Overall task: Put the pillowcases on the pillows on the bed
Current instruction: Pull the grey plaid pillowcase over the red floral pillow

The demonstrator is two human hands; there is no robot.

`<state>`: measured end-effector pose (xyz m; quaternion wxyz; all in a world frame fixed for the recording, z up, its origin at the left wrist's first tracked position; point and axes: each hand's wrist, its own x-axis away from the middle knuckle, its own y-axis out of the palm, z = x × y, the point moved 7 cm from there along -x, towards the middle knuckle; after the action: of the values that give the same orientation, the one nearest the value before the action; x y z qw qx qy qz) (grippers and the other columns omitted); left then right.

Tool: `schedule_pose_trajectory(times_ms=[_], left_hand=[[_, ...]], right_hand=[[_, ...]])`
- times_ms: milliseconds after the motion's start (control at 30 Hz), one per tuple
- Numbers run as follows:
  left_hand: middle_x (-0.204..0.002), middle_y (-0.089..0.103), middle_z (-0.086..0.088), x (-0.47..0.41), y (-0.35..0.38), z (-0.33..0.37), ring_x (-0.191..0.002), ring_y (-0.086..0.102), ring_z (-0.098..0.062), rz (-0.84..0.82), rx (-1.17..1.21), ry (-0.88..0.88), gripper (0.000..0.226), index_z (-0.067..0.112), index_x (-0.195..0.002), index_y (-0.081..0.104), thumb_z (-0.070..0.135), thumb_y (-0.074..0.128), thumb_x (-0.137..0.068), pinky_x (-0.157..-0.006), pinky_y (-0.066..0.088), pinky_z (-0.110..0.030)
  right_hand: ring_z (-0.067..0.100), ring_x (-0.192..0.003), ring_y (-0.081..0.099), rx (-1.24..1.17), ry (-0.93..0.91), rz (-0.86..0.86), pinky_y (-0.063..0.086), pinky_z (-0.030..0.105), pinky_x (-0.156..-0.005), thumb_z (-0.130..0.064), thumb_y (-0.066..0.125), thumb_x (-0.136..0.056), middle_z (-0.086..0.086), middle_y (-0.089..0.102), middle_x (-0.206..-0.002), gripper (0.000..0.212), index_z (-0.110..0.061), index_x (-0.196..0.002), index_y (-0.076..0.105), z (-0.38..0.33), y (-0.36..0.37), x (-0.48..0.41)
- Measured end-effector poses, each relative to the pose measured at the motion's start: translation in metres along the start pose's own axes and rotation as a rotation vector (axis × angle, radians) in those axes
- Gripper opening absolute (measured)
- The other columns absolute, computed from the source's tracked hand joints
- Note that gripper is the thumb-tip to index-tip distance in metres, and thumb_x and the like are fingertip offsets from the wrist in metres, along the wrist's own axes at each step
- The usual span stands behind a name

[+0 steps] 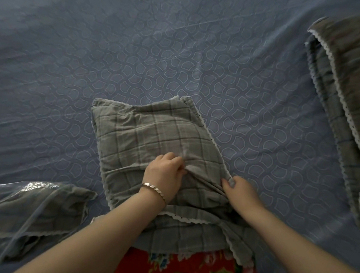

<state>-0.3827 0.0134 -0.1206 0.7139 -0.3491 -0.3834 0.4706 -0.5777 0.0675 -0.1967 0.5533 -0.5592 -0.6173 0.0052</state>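
- Head view: a pillow (154, 135) in a grey checked pillowcase (191, 231) lies on the blue patterned bed (179, 52), straight in front of the person.
- Its long axis runs from the person outward, the far end leaning a little left. The closed end points away; the loose end with white lace trim points toward the person.
- The left hand (164, 173), with a bracelet (153, 189) at the wrist, has its grip clamped on a fold of the pillowcase near the middle.
- The right hand (239, 189) pinches the lace-trimmed right edge of the pillowcase, thumb on top.
- A second pillow (348, 93) in matching cloth lies well apart at the right edge.
- A folded grey cloth (35, 208), partly under shiny plastic, lies near left.
- A red flowered cloth (178, 265) shows at the bottom.
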Motion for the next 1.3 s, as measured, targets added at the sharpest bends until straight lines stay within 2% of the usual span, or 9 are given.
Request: schedule_pose_trajectory(times_ms=[167,367,533,667,833,967,1033,1133,1300], left_hand=[[-0.073,0.061,-0.007,0.018,-0.024,0.014,-0.07,0.055,-0.024,-0.024,0.132,-0.065,0.019,0.011,-0.078,0.052,0.022,0.051,-0.093,-0.066,0.041,-0.032],[-0.07,0.049,0.008,0.015,-0.023,-0.002,-0.07,0.047,-0.012,-0.217,0.347,-0.145,0.016,0.021,-0.079,0.048,0.031,0.053,-0.091,-0.068,0.033,-0.022],[-0.111,0.051,-0.001,0.019,-0.001,-0.005,-0.108,0.051,-0.021,-0.45,-0.292,0.13,0.025,0.017,-0.11,0.058,0.028,0.056,-0.088,-0.092,0.042,-0.031],[-0.074,0.065,0.0,0.017,-0.007,0.001,-0.066,0.066,-0.02,-0.166,-0.347,0.288,0.024,0.019,-0.098,0.046,0.015,0.046,-0.074,-0.066,0.053,-0.027],[-0.12,0.059,-0.007,0.018,0.021,-0.018,-0.111,0.055,-0.025,-0.809,-0.241,-0.259,0.058,0.017,-0.117,0.056,0.062,0.034,-0.089,-0.09,0.041,-0.029],[-0.126,0.053,-0.006,-0.078,-0.028,-0.012,-0.113,0.053,-0.027,-0.345,-0.367,-0.154,0.046,0.019,-0.124,0.048,0.046,0.051,-0.087,-0.089,0.044,-0.036],[-0.137,0.04,-0.006,-0.1,-0.021,-0.02,-0.123,0.043,-0.03,-0.385,-0.455,-0.181,0.066,0.018,-0.136,0.034,0.039,0.063,-0.08,-0.093,0.043,-0.043],[-0.131,0.049,-0.004,-0.107,0.002,-0.03,-0.12,0.048,-0.027,-0.483,-0.573,-0.195,0.053,0.017,-0.128,0.045,0.036,0.062,-0.082,-0.091,0.043,-0.038],[-0.109,0.063,-0.008,-0.062,-0.047,-0.054,-0.097,0.06,-0.032,0.015,-0.26,-0.047,0.042,0.012,-0.107,0.06,0.034,0.05,-0.073,-0.078,0.045,-0.034]], right_hand=[[0.031,-0.105,0.052,0.161,-0.393,0.176,0.041,0.034,-0.084,-0.05,0.048,-0.088,0.011,0.051,-0.114,0.049,-0.021,-0.127,0.05,-0.046,-0.02,0.014],[0.021,-0.105,0.058,0.39,-0.958,0.072,0.037,0.025,-0.089,-0.048,0.045,-0.074,0.003,0.061,-0.11,0.045,-0.015,-0.096,0.067,-0.067,0.006,0.043],[0.012,-0.065,0.051,0.317,-1.097,0.169,0.032,0.023,-0.065,-0.024,0.045,-0.067,0.001,0.059,-0.061,0.008,-0.022,-0.075,0.043,-0.055,-0.015,0.033],[0.016,-0.043,0.052,0.441,-0.982,0.177,0.034,0.022,-0.039,-0.031,0.045,-0.065,0.0,0.055,-0.047,0.011,-0.024,-0.071,0.039,-0.043,-0.014,0.035],[0.023,-0.106,0.057,0.485,-0.741,-0.191,0.033,0.025,-0.084,-0.034,0.051,-0.087,0.003,0.066,-0.109,0.024,-0.018,-0.103,0.059,-0.019,0.032,0.037],[0.012,-0.104,0.054,0.331,-0.775,-0.255,0.026,0.018,-0.088,-0.072,0.032,-0.074,-0.005,0.066,-0.104,0.058,-0.026,-0.096,0.061,-0.026,0.02,0.05],[0.012,-0.092,0.054,0.338,-0.734,-0.29,0.024,0.019,-0.079,-0.088,0.009,-0.067,-0.004,0.064,-0.087,0.075,-0.027,-0.077,0.052,-0.027,0.018,0.052],[0.014,-0.078,0.054,0.111,-0.495,-0.312,0.031,0.026,-0.073,-0.072,0.009,-0.083,-0.009,0.049,-0.064,0.06,-0.025,-0.062,0.04,-0.02,0.018,0.043],[0.012,-0.049,0.052,-0.255,-0.037,-0.23,0.044,0.026,-0.054,-0.019,0.036,-0.1,0.001,0.049,-0.063,0.014,-0.016,-0.091,0.047,0.002,0.01,0.002]])
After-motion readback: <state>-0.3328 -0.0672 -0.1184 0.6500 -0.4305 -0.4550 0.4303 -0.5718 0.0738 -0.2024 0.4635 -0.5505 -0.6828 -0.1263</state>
